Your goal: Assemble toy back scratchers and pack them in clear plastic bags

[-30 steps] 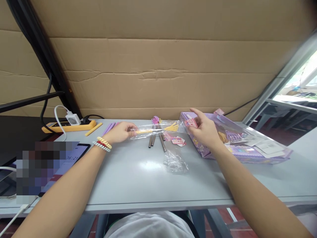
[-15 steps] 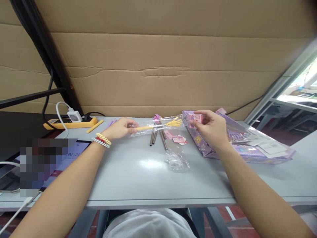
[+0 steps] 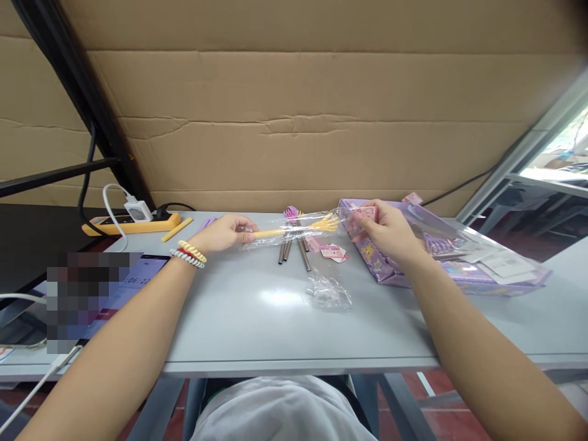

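Note:
A yellow back scratcher (image 3: 271, 233) with a hand-shaped end lies level above the table inside a clear plastic sleeve (image 3: 298, 224). My left hand (image 3: 225, 233) is closed around its handle end through the plastic. At the other end, my right hand (image 3: 388, 229) pinches a small pink card (image 3: 367, 213) and the sleeve's edge. Beneath the scratcher, several metal rods (image 3: 305, 258) lie together on the table; a purple hand-shaped head (image 3: 291, 212) shows at their far end.
A purple box (image 3: 379, 266) with packets and papers in it stands at the right. Pink cards (image 3: 333, 252) and a crumpled clear wrapper (image 3: 329, 291) lie mid-table. To the left are a yellow stick (image 3: 177, 229), a power strip (image 3: 108, 226) and a phone (image 3: 126, 288).
The pink card in my right hand has tilted back slightly. My left hand keeps its hold on the back scratcher, and the camera view has shifted a little.

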Motion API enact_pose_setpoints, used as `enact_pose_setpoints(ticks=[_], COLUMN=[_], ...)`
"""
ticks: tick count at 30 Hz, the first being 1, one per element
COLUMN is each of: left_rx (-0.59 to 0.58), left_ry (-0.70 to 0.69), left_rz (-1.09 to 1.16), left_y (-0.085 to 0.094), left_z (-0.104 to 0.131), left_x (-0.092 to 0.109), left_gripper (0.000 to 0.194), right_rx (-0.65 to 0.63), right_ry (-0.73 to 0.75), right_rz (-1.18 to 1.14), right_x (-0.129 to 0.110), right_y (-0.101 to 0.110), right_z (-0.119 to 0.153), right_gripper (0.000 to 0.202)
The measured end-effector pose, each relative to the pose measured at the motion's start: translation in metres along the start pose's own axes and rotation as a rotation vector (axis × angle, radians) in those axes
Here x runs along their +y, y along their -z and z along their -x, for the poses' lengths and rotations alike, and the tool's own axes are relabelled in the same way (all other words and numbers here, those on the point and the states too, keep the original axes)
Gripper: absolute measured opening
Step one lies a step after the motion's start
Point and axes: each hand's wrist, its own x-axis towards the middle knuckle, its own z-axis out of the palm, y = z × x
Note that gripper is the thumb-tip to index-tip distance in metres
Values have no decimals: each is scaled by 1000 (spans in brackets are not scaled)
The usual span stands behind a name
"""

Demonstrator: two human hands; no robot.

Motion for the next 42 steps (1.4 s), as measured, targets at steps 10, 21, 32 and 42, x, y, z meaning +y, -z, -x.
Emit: enact_pose_setpoints(ticks=[10,21,32,42], left_rx=[9,20,24,9], left_ry=[19,72,57,58], left_rz=[-4,37,7,38], left_y=[2,3,3,3], left_z=[2,4,2,2], left_x=[3,4,-2,-2], left_gripper=[28,30,34,33], right_rx=[-227,-241,-328,-300], right_ry=[-47,-135,-200,-191], right_rz=[-202,-203,-390,-284], right_x=[11,2,7,4], right_y=[5,9,14,12], right_z=[-2,-1,-3,-1], right_gripper=[18,22,27,27])
